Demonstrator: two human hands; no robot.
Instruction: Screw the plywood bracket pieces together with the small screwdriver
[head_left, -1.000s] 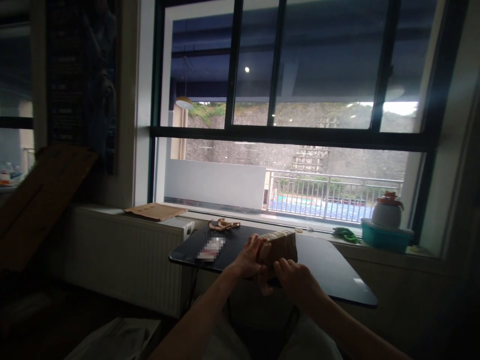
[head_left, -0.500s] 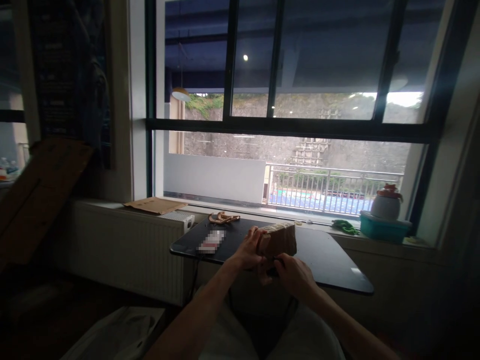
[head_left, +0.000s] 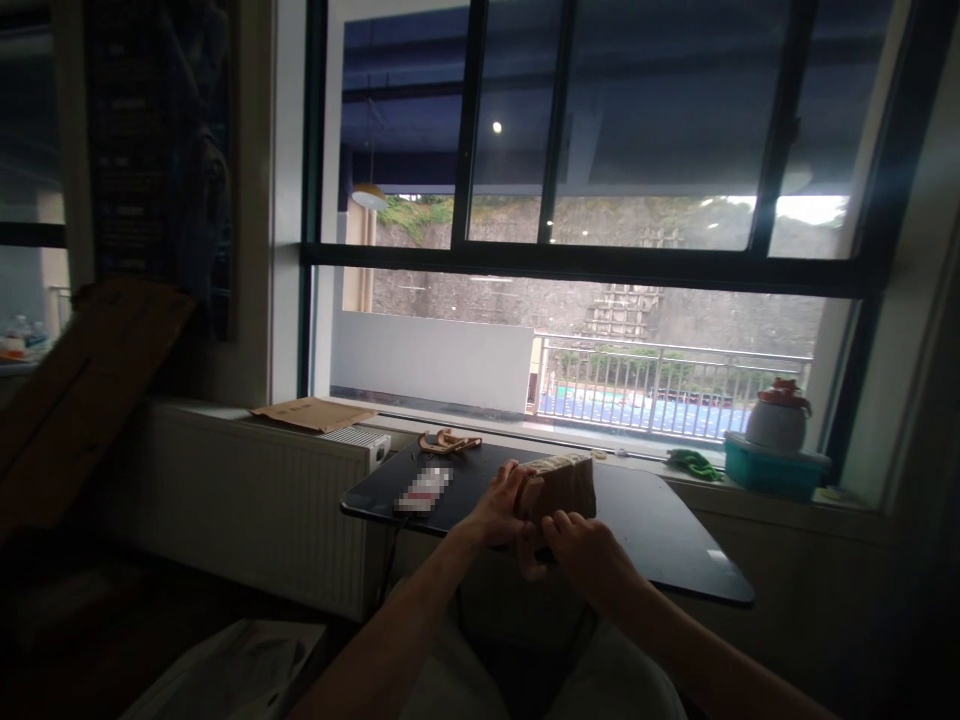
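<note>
I hold a small brown wooden piece, blocky with a pale top edge, just above the near edge of a black table. My left hand grips its left side with the fingers curled round it. My right hand pinches at its lower front edge, fingers closed. What the right fingertips press on is too dark to make out.
Thin wooden parts and a blurred-out flat item lie on the table's far left. A white radiator with cardboard on it stands left. On the sill sit a teal box with a white pot and a green thing.
My hands and the wooden piece stay together at the table's near edge; only my head view shifts slightly. The right fingers move a little along the piece's lower edge.
</note>
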